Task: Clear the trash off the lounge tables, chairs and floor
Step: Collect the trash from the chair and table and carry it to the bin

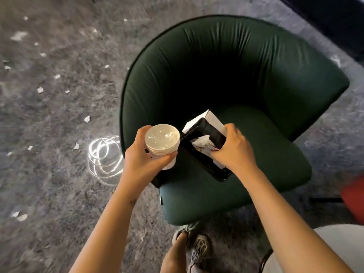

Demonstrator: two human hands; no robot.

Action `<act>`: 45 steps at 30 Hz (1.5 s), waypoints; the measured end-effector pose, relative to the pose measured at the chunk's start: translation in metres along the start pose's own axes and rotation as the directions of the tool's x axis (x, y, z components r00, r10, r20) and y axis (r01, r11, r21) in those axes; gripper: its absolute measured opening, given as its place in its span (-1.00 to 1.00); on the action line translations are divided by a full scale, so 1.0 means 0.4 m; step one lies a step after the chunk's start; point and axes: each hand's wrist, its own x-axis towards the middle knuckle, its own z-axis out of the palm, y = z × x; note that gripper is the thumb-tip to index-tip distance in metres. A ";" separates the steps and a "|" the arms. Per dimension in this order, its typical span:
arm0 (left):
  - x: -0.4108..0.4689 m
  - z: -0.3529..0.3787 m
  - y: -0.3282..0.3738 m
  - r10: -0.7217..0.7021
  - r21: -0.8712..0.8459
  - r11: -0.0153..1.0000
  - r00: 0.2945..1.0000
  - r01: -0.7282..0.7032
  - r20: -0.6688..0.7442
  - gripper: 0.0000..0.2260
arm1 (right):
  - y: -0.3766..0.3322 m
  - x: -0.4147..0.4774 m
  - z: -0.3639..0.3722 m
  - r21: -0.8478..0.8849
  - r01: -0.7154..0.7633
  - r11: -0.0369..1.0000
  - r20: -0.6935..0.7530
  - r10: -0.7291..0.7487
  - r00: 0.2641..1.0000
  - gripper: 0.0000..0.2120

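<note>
Above green chair (236, 66) seat: left hand (141, 154) wraps cup stack (162, 139), right hand (234, 148) clamps black tray (199, 154), white box (211, 118), wrapper (202, 141) together; overloaded grip risks box sliding out; paper scraps (40, 90) litter carpet (59, 174)

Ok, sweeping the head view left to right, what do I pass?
Paper scraps → glowing cable coil → left hand gripping the stack of paper cups → black tray → right hand gripping that tray → red object at the edge.
</note>
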 end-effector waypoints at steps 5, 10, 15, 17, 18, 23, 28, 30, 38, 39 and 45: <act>-0.010 -0.173 0.119 0.074 0.041 0.997 0.975 -0.067 -0.209 -0.47 | -0.213 0.047 -0.126 0.006 0.196 0.981 -0.053 -0.195 0.979 -0.36; -0.056 -0.368 0.166 0.052 0.053 0.998 0.916 -0.033 -0.398 -0.45 | -0.459 0.062 -0.161 0.019 0.364 0.931 -0.042 -0.363 0.931 -0.39; -0.153 -0.602 0.128 -0.006 0.034 0.999 0.789 0.034 -0.614 -0.48 | -0.761 0.027 -0.101 0.081 0.562 0.823 0.044 -0.567 0.823 -0.43; -0.203 -0.696 0.096 -0.035 0.038 0.996 0.737 0.081 -0.675 -0.48 | -0.887 -0.003 -0.052 0.106 0.633 0.767 0.080 -0.641 0.763 -0.47; -0.229 -0.745 0.079 -0.047 0.035 0.994 0.708 0.101 -0.704 -0.47 | -0.953 -0.022 -0.025 0.122 0.665 0.737 0.095 -0.676 0.731 -0.49; -0.362 -1.037 -0.020 -0.066 0.063 0.969 0.497 0.238 -0.865 -0.38 | -1.328 -0.143 0.128 0.226 0.794 0.565 0.157 -0.825 0.542 -0.54; -0.517 -1.382 -0.122 -0.088 0.005 0.951 0.287 0.310 -0.954 -0.40 | -1.724 -0.314 0.297 0.265 0.884 0.385 0.166 -0.921 0.351 -0.55; -0.570 -1.492 -0.147 -0.098 -0.016 0.941 0.226 0.339 -0.969 -0.39 | -1.843 -0.379 0.353 0.284 0.904 0.321 0.176 -0.944 0.280 -0.56; -0.813 -1.875 -0.335 -0.097 -0.085 0.861 -0.004 0.502 -0.995 -0.34 | -2.291 -0.676 0.639 0.368 0.918 0.146 0.214 -0.974 0.069 -0.58; -0.840 -1.914 -0.367 -0.104 -0.104 0.855 -0.029 0.509 -0.994 -0.34 | -2.340 -0.710 0.680 0.377 0.917 0.130 0.224 -0.973 0.046 -0.58; -0.969 -2.186 -0.590 -0.125 -0.193 0.816 -0.160 0.544 -0.979 -0.36 | -2.638 -0.899 0.963 0.443 0.895 0.048 0.277 -0.957 -0.086 -0.60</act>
